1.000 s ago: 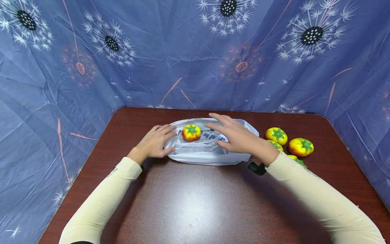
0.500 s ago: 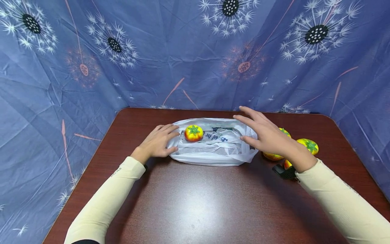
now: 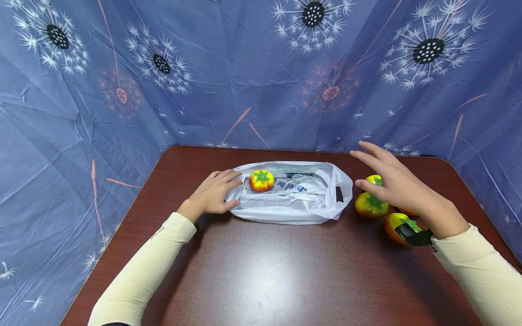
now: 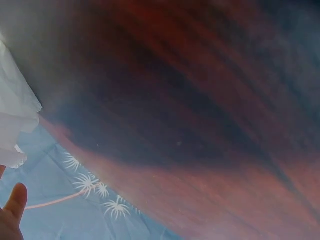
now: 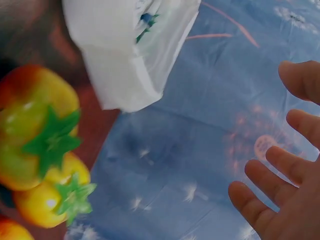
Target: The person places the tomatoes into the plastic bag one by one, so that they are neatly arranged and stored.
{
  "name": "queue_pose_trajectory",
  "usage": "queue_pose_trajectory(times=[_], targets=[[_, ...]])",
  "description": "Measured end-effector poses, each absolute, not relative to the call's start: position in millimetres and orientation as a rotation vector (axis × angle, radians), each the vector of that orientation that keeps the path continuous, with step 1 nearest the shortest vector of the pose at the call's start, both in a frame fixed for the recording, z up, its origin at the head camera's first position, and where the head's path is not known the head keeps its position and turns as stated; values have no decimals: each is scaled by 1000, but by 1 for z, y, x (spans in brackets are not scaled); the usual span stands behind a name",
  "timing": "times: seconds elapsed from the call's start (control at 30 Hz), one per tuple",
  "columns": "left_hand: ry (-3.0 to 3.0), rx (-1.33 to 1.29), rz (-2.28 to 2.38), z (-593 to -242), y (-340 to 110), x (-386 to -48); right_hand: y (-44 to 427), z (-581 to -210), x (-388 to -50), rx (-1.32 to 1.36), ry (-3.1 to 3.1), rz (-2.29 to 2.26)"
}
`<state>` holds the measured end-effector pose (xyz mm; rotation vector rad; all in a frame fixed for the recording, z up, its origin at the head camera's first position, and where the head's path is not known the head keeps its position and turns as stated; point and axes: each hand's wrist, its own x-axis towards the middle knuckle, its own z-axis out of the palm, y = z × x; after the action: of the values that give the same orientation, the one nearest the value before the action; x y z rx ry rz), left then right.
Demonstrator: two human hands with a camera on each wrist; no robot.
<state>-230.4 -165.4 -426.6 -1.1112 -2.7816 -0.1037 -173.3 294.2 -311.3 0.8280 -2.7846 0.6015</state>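
A white plastic bag (image 3: 281, 217) lies with its mouth spread wide on the table, and one yellow-red toy persimmon (image 3: 261, 181) with a green leafy top sits in its left part. My left hand (image 3: 214, 192) rests against the bag's left edge, fingers extended over the rim. In the left wrist view, only a fingertip and part of that hand show beneath the bag's edge (image 4: 15, 105). Holding nothing, my right hand (image 3: 401, 183) hovers with spread fingers above several more persimmons (image 3: 370, 206), partly hiding them. The right wrist view shows these persimmons (image 5: 35, 130) beside the bag.
The dark brown table (image 3: 244, 271) reaches back to a blue curtain (image 3: 228, 68) with dandelion prints. A loop handle (image 3: 345, 188) of the bag stands out at its right end. A black strap (image 3: 413, 236) sits at my right wrist.
My right hand has moved from above the bag rightward to over the persimmons. The left hand stays at the bag's left edge. The head view has shifted slightly.
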Motion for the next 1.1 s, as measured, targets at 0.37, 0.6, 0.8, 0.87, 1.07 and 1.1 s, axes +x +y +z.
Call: queue_pose_trajectory(times=[0.37, 0.6, 0.8, 0.87, 1.07, 1.1], targets=[[-2814, -1099, -108, -429, -166, -228, 332, -331, -169, 750, -2865, 551], [-2802, -1108, -98, -430, -164, -230, 355, -346, -164, 645, -2931, 598], [-2813, -1110, -88, -428, -163, -231, 376, -359, -162, 625, -2948, 594], [-2820, -1111, -89, -427, -163, -231, 383, -363, -160, 601, -2961, 601], [-2827, -1110, -85, -425, -163, -232, 400, -374, -156, 580, -2965, 585], [-2831, -1109, -86, -425, -163, -232, 402, -376, -155, 578, -2966, 573]])
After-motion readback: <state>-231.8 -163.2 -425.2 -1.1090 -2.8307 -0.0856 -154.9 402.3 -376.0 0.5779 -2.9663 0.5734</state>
